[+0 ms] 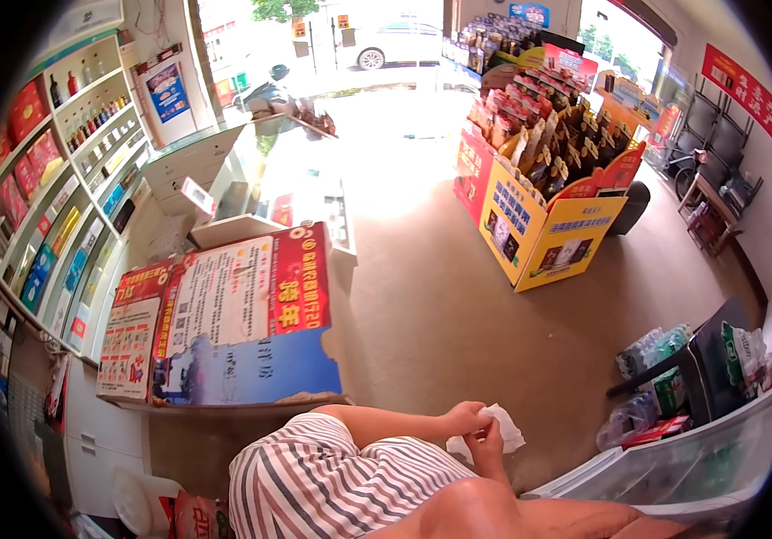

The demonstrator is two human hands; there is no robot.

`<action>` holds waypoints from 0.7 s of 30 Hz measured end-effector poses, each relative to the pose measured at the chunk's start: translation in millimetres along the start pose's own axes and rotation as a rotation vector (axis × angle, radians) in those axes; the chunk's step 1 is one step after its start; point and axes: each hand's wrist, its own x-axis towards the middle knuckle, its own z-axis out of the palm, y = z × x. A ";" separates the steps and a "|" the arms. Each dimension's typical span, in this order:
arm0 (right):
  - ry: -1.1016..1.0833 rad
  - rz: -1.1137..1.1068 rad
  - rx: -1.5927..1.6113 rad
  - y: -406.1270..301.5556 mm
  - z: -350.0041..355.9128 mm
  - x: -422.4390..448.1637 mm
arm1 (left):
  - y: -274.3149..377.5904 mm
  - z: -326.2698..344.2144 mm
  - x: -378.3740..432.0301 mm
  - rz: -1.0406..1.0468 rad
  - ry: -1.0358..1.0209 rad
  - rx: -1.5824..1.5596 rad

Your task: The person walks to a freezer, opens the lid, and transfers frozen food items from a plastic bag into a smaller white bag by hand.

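Observation:
My left hand (465, 418) and my right hand (487, 445) meet beyond my lap, each pinching a crumpled white tissue (506, 431). One part of the tissue sticks out past the fingers, and another hangs below on the near side. The fingers partly hide it. Striped shorts (359, 482) cover my lap just left of the hands. Brown floor (420, 350) lies beyond them.
A counter topped with printed boards (224, 303) stands left, before shelves of bottles and boxes (56, 182). A yellow and red cardboard display (548, 229) of packaged goods stands ahead. At right are a dark chair (716, 370), wrapped bottles (655, 357) and a glass-topped cabinet (682, 471).

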 end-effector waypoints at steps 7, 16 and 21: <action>0.228 0.066 -0.153 57.9 -47.0 93.5 | 34.5 15.7 119.1 -0.065 -0.384 -0.036; 0.098 0.313 0.382 19.5 -124.0 249.7 | 106.2 -11.5 288.7 0.073 -0.619 0.205; 0.198 0.307 0.334 11.7 -175.6 323.6 | 167.8 25.7 383.0 0.099 -0.675 0.380</action>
